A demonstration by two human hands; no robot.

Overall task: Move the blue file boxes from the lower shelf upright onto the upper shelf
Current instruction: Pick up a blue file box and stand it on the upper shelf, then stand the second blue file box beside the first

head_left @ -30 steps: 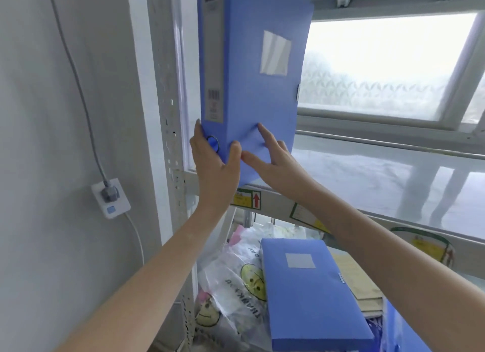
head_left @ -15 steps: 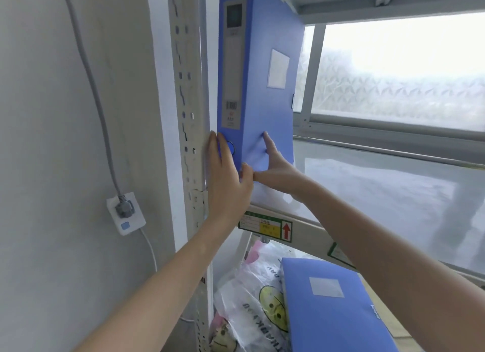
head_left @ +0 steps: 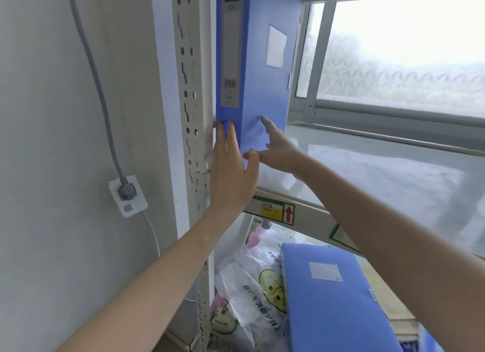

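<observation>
One blue file box stands upright at the far left of the upper shelf, close against the perforated post. My left hand lies flat on the bottom of its spine, thumb wrapped round the corner. My right hand rests with spread fingers on the box's side face. A second blue file box lies flat on the lower shelf, white label up. A further blue corner shows at the bottom right.
A clear plastic bag with smiley faces fills the lower shelf's left end beside the flat box. The shelf beam carries a yellow label with a red arrow. A plugged wall socket and a frosted window are nearby.
The upright box has slid left and back on the upper shelf until it stands by the post. My right hand's fingers have loosened and spread on its side.
</observation>
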